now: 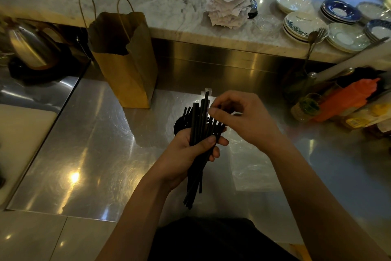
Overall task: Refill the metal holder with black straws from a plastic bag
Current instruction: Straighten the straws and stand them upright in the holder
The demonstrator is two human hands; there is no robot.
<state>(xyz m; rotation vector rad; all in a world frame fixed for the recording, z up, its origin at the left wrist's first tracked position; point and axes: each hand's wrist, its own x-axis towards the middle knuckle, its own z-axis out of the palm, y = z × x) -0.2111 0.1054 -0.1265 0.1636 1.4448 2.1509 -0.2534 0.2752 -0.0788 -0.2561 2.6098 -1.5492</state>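
**Black straws (200, 119) held over a steel counter (95, 144)**

The left hand (186, 155) gripped the bundle of straws at its middle, just in front of the metal holder (177, 123), which it half hid. The right hand (243, 119) pinched a straw's upper end. A clear plastic bag (251, 167) lay flat beneath the right forearm.
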